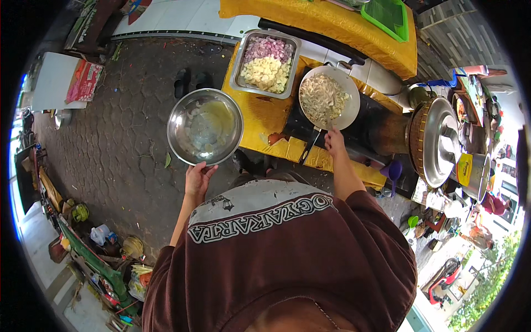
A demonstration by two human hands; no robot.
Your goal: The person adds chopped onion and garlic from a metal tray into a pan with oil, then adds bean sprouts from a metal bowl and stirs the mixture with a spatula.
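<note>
My left hand [199, 179] grips the near rim of a round stainless steel bowl [195, 141], held tilted over the paved ground. A little yellowish liquid and a few pale pieces lie in it. My right hand [334, 142] holds a utensil, mostly hidden, whose end is in a pale frying pan [350, 114] on a black stove [365, 124]. Shredded or sliced pale food [321, 97] fills much of the pan. Left of the pan, a rectangular steel tray [265, 93] holds chopped pink shallots or onions [269, 49] and pale yellow slices [265, 72].
A yellow cloth [257, 112] covers the table under the tray. Right of the stove stand a large pot with a metal lid [442, 143] and a purple dipper [392, 171]. A green plastic tray [386, 18] is at the back. Black sandals [182, 83] lie on the ground. People are in the far right background.
</note>
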